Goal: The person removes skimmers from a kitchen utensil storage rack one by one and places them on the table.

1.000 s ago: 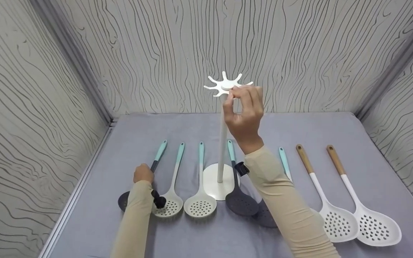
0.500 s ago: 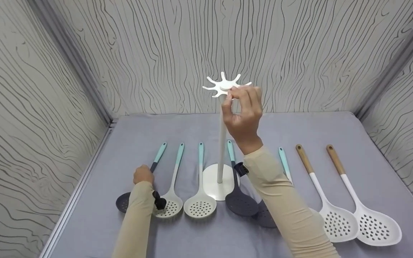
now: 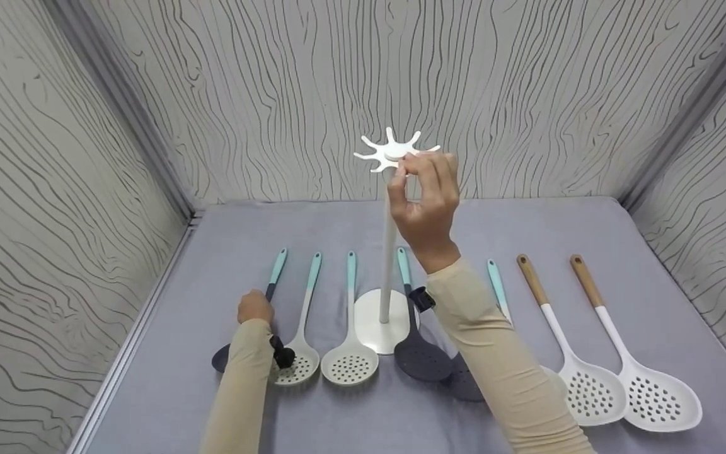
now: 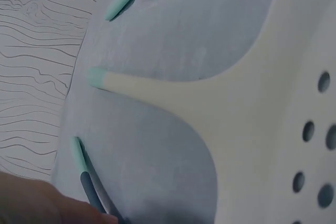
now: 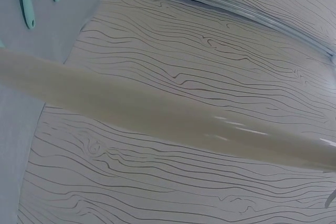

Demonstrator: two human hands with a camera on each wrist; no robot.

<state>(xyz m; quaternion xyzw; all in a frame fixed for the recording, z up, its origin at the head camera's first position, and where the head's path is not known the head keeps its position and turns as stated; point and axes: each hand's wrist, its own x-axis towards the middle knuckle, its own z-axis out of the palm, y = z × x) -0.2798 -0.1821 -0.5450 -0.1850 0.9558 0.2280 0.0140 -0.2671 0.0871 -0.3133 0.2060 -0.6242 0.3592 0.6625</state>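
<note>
My left hand (image 3: 255, 307) grips the handle of a dark skimmer (image 3: 278, 268) with a teal end, at the left of the row. Its head is partly behind the sleeve. In the left wrist view, part of the left hand (image 4: 52, 205) shows at the dark skimmer's handle (image 4: 86, 177), beyond a pale skimmer (image 4: 236, 114). My right hand (image 3: 427, 205) is raised, thumb and forefinger pinching the star-shaped hook top of a white utensil stand (image 3: 394, 151). Across the right wrist view runs the stand's pole (image 5: 173, 111); the right hand is out of that view.
Two pale skimmers (image 3: 350, 366) lie left of the stand's base (image 3: 369, 328), a dark one (image 3: 423, 359) right beside it. Further right, past a partly covered teal-handled one (image 3: 496, 277), lie two white skimmers with wooden handles (image 3: 590, 284). Patterned walls (image 3: 275, 94) enclose the grey cloth.
The head view has shifted slightly. My left hand and its skimmer have moved a little to the right relative to the other skimmers. The right hand keeps its pinch on the stand's top.
</note>
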